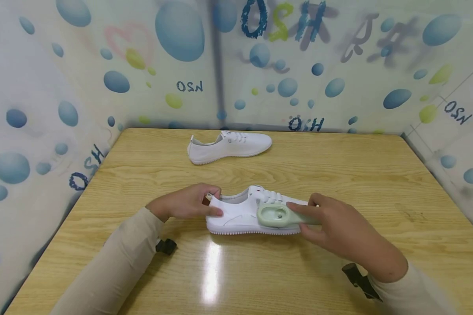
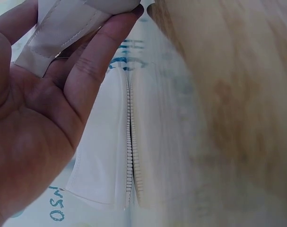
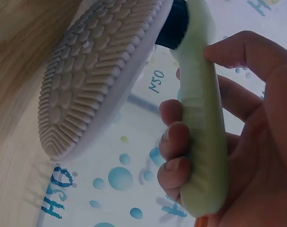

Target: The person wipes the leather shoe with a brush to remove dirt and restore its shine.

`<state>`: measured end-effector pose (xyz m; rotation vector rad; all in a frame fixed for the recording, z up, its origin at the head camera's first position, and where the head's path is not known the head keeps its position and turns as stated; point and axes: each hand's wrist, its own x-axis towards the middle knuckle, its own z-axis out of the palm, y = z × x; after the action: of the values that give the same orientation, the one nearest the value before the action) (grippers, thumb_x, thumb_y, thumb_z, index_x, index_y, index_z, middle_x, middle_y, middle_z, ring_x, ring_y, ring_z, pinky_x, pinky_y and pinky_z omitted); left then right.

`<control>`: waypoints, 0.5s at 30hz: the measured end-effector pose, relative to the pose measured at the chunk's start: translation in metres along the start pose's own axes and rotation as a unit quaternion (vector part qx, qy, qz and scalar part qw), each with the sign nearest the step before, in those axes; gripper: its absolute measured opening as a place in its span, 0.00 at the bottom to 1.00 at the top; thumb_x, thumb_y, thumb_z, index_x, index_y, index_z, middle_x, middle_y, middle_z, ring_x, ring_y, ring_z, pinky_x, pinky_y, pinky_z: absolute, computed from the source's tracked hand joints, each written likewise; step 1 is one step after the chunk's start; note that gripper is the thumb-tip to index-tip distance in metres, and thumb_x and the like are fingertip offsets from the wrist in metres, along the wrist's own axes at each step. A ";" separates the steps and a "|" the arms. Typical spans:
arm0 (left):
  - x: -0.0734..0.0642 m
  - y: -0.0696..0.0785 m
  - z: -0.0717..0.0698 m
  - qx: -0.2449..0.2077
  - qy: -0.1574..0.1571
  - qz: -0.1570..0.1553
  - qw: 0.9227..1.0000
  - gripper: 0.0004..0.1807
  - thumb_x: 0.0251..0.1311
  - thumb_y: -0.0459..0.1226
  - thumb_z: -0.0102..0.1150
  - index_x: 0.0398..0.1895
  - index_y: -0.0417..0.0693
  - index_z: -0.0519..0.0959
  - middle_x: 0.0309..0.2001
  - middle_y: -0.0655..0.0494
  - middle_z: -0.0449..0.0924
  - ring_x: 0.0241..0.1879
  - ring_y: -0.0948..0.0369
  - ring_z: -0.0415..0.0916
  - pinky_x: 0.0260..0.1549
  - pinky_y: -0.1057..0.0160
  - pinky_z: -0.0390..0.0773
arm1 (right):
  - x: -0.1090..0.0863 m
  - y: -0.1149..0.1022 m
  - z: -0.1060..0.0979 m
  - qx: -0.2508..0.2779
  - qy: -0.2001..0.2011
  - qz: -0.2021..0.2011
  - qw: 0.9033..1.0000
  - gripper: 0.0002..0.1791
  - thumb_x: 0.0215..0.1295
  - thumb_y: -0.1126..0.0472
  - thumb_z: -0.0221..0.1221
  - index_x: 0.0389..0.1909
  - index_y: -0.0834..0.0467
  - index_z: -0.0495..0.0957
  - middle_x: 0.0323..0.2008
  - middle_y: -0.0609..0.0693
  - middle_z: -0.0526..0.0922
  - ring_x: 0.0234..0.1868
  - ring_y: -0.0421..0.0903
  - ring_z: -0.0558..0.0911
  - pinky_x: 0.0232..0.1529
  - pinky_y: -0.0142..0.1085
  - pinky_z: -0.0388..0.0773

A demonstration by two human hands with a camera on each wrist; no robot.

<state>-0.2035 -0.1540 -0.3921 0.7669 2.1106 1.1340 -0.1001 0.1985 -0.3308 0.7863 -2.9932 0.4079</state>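
A white lace-up shoe (image 1: 232, 216) lies across the middle, toe to the right. My left hand (image 1: 191, 202) grips it by the heel, thumb on the outer side and fingers behind the collar. The heel (image 2: 63, 33) shows between those fingers in the left wrist view. My right hand (image 1: 339, 227) holds a pale green brush (image 1: 276, 215) by its handle, fingers wrapped round it. Dark bristles (image 3: 175, 24) meet the shoe's side in the right wrist view, where the ridged sole (image 3: 86, 71) also shows. The toe is partly hidden behind my right hand in the head view.
A second white shoe (image 1: 236, 146) stands near the back edge of the wooden table (image 1: 339, 162), toe to the right. Patterned wall sheeting (image 1: 260, 87) rises right behind the table and along its sides. Dark wrist straps (image 1: 166, 246) stick out below the sleeves.
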 end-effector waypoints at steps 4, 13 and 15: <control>0.000 -0.001 -0.001 0.003 0.001 0.004 1.000 0.16 0.63 0.40 0.67 0.32 0.44 0.68 0.35 0.55 0.71 0.24 0.65 0.67 0.24 0.69 0.67 | 0.001 -0.003 0.004 -0.005 0.008 -0.003 1.000 0.26 0.60 0.56 0.68 0.61 0.42 0.80 0.36 0.45 0.77 0.26 0.35 0.67 0.25 0.29 0.65; 0.000 0.001 0.000 0.006 0.003 0.002 1.000 0.15 0.63 0.40 0.67 0.32 0.45 0.69 0.33 0.56 0.70 0.22 0.65 0.63 0.24 0.69 0.65 | 0.003 -0.006 0.010 -0.018 0.029 -0.014 0.999 0.24 0.62 0.48 0.68 0.60 0.44 0.81 0.39 0.46 0.80 0.28 0.35 0.71 0.27 0.30 0.70; 0.000 0.001 -0.001 0.005 0.002 0.002 1.000 0.15 0.63 0.40 0.67 0.32 0.44 0.69 0.31 0.57 0.69 0.22 0.66 0.63 0.24 0.69 0.65 | 0.004 -0.007 0.011 -0.021 0.035 -0.023 0.999 0.24 0.62 0.47 0.68 0.59 0.46 0.82 0.40 0.47 0.83 0.31 0.36 0.76 0.29 0.32 0.74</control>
<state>-0.2036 -0.1543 -0.3913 0.7755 2.1212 1.1284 -0.0997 0.1879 -0.3393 0.8171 -2.9026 0.3626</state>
